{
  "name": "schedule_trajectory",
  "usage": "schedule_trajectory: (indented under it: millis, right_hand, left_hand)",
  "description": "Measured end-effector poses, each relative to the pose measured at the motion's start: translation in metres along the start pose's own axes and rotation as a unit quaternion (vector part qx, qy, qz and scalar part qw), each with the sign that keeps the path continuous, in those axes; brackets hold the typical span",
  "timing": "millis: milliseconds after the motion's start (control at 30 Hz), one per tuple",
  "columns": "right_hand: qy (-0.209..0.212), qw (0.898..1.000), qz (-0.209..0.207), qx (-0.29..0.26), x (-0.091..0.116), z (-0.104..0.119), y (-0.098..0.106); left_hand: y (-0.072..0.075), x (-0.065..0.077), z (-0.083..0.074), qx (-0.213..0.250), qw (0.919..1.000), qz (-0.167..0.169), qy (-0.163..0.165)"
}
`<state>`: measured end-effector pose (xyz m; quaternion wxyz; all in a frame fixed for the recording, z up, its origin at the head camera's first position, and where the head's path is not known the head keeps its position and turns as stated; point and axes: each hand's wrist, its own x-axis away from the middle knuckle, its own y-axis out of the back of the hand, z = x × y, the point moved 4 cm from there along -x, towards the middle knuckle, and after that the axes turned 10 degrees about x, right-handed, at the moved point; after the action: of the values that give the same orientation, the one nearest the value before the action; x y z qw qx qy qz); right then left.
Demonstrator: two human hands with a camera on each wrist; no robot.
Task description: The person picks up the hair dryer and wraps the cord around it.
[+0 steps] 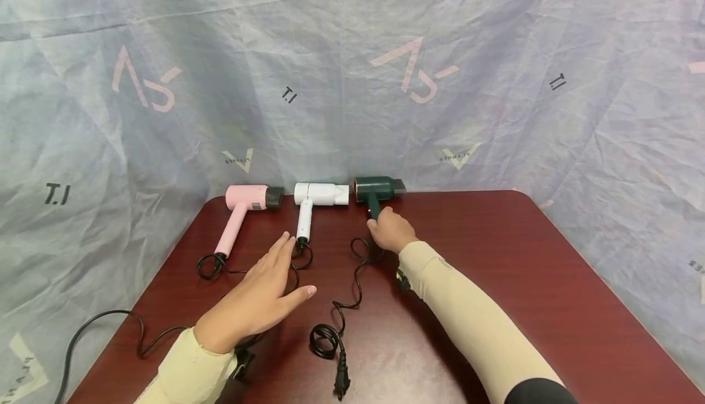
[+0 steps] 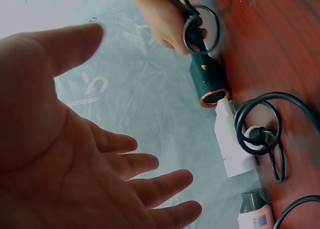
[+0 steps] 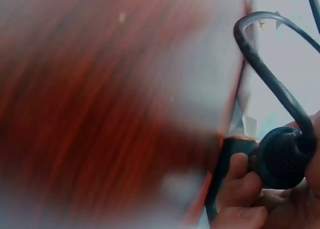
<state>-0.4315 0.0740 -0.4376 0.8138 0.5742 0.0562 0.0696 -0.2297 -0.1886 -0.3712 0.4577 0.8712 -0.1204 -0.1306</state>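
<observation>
My right hand [image 1: 393,230] grips the handle of a dark green hair dryer [image 1: 374,189] at the back of the table. In the right wrist view, fingers [image 3: 240,189] curl round that handle, and its cord sleeve [image 3: 284,156] points toward the camera. My left hand [image 1: 256,294] hovers above the table with straight, spread fingers, holding nothing. Just beyond its fingertips lies a white hair dryer [image 1: 322,194], its handle toward me. Farther left is a pink hair dryer [image 1: 246,196] with a black nozzle. The left wrist view shows the left palm [image 2: 60,154] facing the green dryer's side.
A black cord [image 1: 358,281] snakes from the green dryer to a plug [image 1: 341,379] near the front. Another cord [image 1: 104,313] runs off the table's left edge. Printed grey sheeting [image 1: 341,86] hangs behind and beside the red-brown table [image 1: 496,257].
</observation>
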Motion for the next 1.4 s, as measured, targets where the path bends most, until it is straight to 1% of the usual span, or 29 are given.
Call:
schedule_trajectory:
  millis: [67, 167, 267, 367, 467, 533, 600, 633, 667, 700, 733, 800, 867, 900, 933, 967, 1000, 1033, 1067, 1100, 1167, 1200, 1267, 1300, 1333, 1400]
  right_hand:
    - [0.012, 1.0, 0.003, -0.008, 0.002, -0.007, 0.003]
    - [0.036, 0.999, 0.014, -0.035, 0.008, -0.019, 0.009]
    - [0.058, 0.996, 0.02, -0.068, 0.018, -0.028, 0.021]
    - [0.086, 0.993, 0.014, -0.085, 0.028, -0.03, 0.035]
    - [0.123, 0.99, -0.002, -0.071, 0.04, -0.025, 0.048]
    - [0.149, 0.988, -0.012, -0.05, 0.049, -0.021, 0.057]
    - [0.179, 0.983, -0.025, -0.025, 0.058, -0.015, 0.065]
    - [0.196, 0.98, -0.031, -0.017, 0.063, -0.011, 0.069]
    - [0.212, 0.977, -0.036, -0.008, 0.067, -0.006, 0.072]
    - [0.229, 0.973, -0.043, 0.003, 0.072, -0.002, 0.075]
    - [0.245, 0.968, -0.05, 0.013, 0.076, 0.002, 0.078]
    - [0.276, 0.959, -0.062, 0.034, 0.084, 0.012, 0.081]
    - [0.306, 0.947, -0.076, 0.058, 0.093, 0.022, 0.083]
    - [0.321, 0.941, -0.084, 0.071, 0.097, 0.028, 0.084]
    - [0.336, 0.934, -0.092, 0.081, 0.101, 0.033, 0.084]
    - [0.351, 0.926, -0.101, 0.093, 0.105, 0.038, 0.084]
    - [0.367, 0.919, -0.107, 0.101, 0.109, 0.044, 0.084]
    - [0.38, 0.911, -0.115, 0.111, 0.114, 0.048, 0.084]
    - [0.393, 0.904, -0.121, 0.115, 0.118, 0.052, 0.084]
    - [0.406, 0.897, -0.127, 0.121, 0.122, 0.056, 0.084]
    - [0.425, 0.885, -0.138, 0.13, 0.131, 0.062, 0.085]
    - [0.434, 0.879, -0.143, 0.132, 0.135, 0.064, 0.085]
    - [0.445, 0.871, -0.152, 0.139, 0.141, 0.067, 0.087]
    - [0.448, 0.869, -0.155, 0.143, 0.143, 0.067, 0.088]
    - [0.45, 0.867, -0.157, 0.147, 0.144, 0.067, 0.089]
    - [0.449, 0.865, -0.163, 0.156, 0.143, 0.066, 0.089]
  left_hand:
    - [0.0, -0.002, 0.0, -0.008, 0.9999, -0.002, -0.009]
    - [0.0, -0.006, 0.0, -0.025, 0.9995, -0.004, -0.017]
    - [0.003, -0.012, -0.002, -0.057, 0.998, -0.019, -0.019]
    - [0.009, -0.02, -0.004, -0.093, 0.9947, -0.039, -0.019]
    - [0.016, -0.03, -0.008, -0.12, 0.9915, -0.046, -0.021]
    - [0.019, -0.036, -0.012, -0.135, 0.9894, -0.044, -0.031]
    - [0.021, -0.043, -0.018, -0.154, 0.9852, -0.052, -0.055]
    - [0.022, -0.046, -0.021, -0.163, 0.9817, -0.062, -0.075]
    - [0.023, -0.049, -0.025, -0.174, 0.9766, -0.075, -0.101]
    - [0.023, -0.051, -0.03, -0.184, 0.9698, -0.092, -0.132]
    - [0.023, -0.054, -0.035, -0.195, 0.9604, -0.112, -0.165]
    - [0.023, -0.058, -0.046, -0.217, 0.9349, -0.155, -0.234]
    - [0.021, -0.063, -0.056, -0.242, 0.9056, -0.194, -0.29]
    - [0.019, -0.064, -0.061, -0.255, 0.8927, -0.206, -0.309]
    - [0.017, -0.066, -0.064, -0.268, 0.882, -0.214, -0.323]
    - [0.016, -0.068, -0.068, -0.28, 0.8747, -0.216, -0.331]
    - [0.014, -0.07, -0.07, -0.292, 0.8701, -0.215, -0.333]
    - [0.013, -0.072, -0.071, -0.304, 0.8681, -0.211, -0.331]
    - [0.013, -0.073, -0.071, -0.311, 0.8696, -0.204, -0.325]
    - [0.013, -0.075, -0.07, -0.318, 0.8731, -0.195, -0.314]
    - [0.016, -0.076, -0.064, -0.329, 0.8812, -0.182, -0.286]
    - [0.019, -0.076, -0.06, -0.329, 0.8878, -0.178, -0.269]
    - [0.027, -0.074, -0.05, -0.314, 0.9054, -0.172, -0.227]
    - [0.032, -0.073, -0.044, -0.301, 0.916, -0.171, -0.203]
    - [0.036, -0.07, -0.039, -0.28, 0.9282, -0.17, -0.177]
    - [0.046, -0.066, -0.028, -0.203, 0.9574, -0.168, -0.119]
